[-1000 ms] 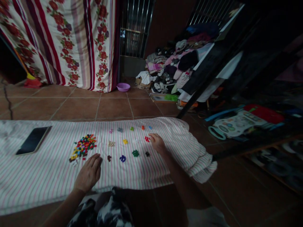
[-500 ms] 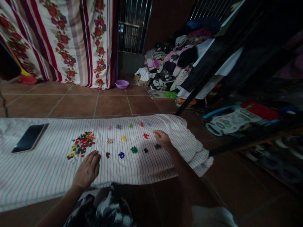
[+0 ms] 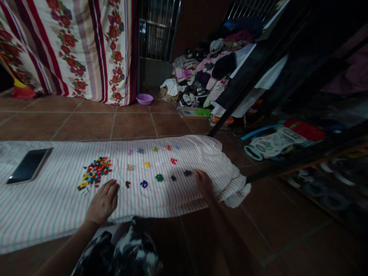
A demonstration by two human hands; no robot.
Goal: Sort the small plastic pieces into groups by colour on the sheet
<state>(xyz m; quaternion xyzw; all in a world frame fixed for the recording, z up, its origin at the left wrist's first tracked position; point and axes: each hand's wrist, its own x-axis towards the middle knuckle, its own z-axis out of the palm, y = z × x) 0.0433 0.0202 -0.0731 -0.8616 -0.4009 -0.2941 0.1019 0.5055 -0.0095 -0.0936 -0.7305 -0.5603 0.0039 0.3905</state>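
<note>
My left hand point(image 3: 102, 201) rests palm down on the striped cloth point(image 3: 54, 207), fingers extended, just below a mixed heap of small coloured pieces point(image 3: 96, 171). My right hand point(image 3: 203, 182) is at the right, fingers closed toward a pinch; anything between the fingertips is too small to make out. Nearest to it lies a dark grey cluster point(image 3: 187, 173). Small groups sorted by colour spread between the hands, among them a green cluster point(image 3: 159, 177), a dark blue cluster point(image 3: 144, 184), a red cluster point(image 3: 173, 161), a yellow cluster point(image 3: 147, 164) and a brown cluster point(image 3: 128, 184).
A phone point(image 3: 28, 165) lies at the cloth's left. Beyond are a purple basin point(image 3: 145, 99), a floral curtain point(image 3: 86, 50) and a pile of clothes point(image 3: 207, 73). A dark slanted post point(image 3: 238, 99) and a toy panel point(image 3: 277, 142) stand right.
My right hand has moved from near the red and light blue clusters down toward me, beside the dark grey cluster. My left hand stays by the heap. The view has shifted slightly.
</note>
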